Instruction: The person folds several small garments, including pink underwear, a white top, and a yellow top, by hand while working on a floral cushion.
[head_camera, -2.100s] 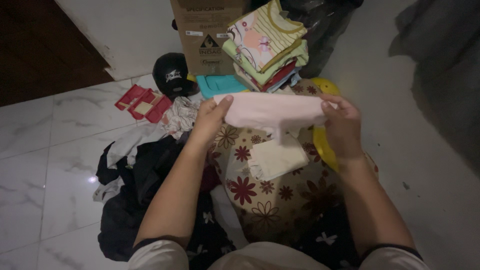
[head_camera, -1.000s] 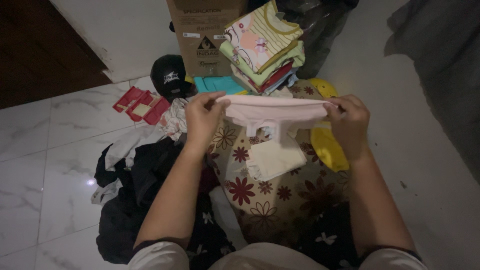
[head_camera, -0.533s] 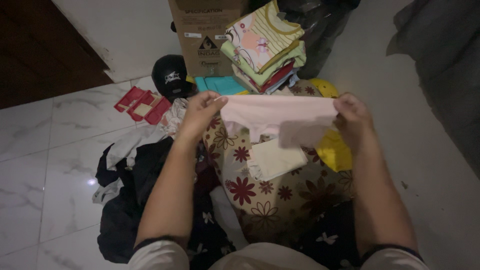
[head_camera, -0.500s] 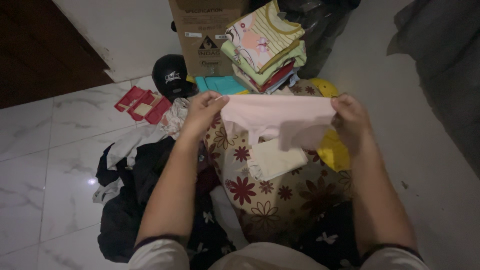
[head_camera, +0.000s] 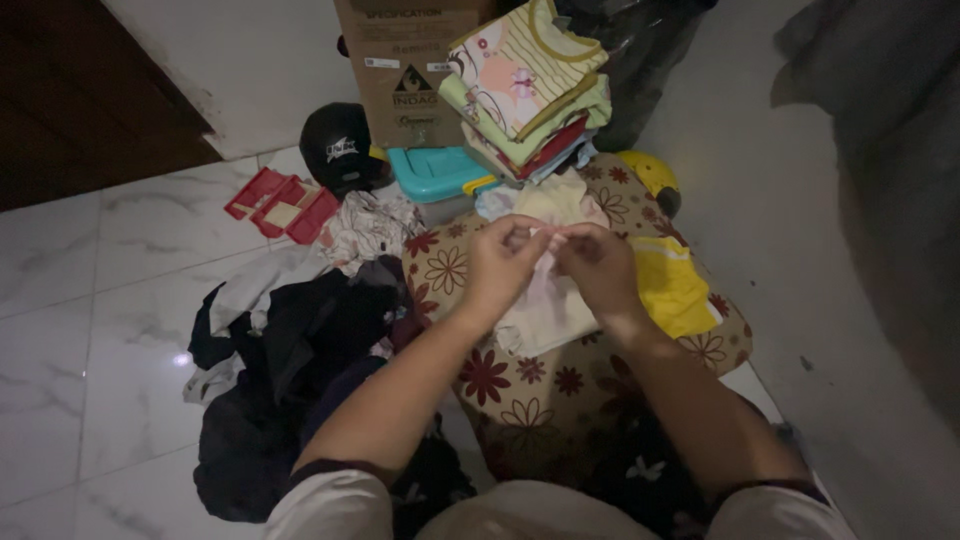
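Together, 2 hands (head_camera: 550, 262) pinching pink cloth (head_camera: 548, 300).

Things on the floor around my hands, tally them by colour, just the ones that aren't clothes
Red: 1, the tray
Black: 1, the cap
Teal: 1, the tub
Brown: 1, the cardboard box
Total: 4
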